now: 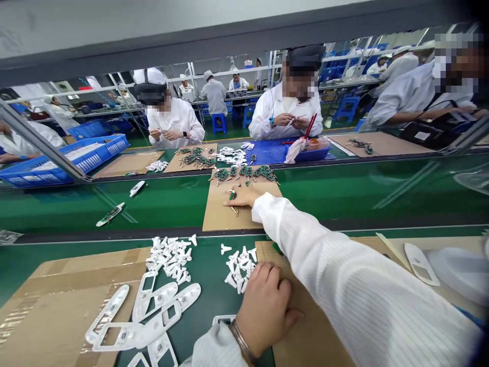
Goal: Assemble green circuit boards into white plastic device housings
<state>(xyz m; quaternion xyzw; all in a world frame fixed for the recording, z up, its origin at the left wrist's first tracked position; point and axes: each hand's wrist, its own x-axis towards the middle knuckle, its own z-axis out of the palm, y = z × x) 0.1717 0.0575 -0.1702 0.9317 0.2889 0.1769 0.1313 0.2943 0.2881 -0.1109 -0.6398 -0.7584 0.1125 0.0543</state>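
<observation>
Across the green conveyor belt (171, 204), right hand (244, 198) stretched to a circuit board (233, 195), fingers released; left hand (263, 311) curled, grip unclear.

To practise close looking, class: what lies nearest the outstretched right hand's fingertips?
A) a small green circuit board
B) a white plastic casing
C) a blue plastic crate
A: the small green circuit board sits on the brown cardboard sheet beside the right hand.
</observation>
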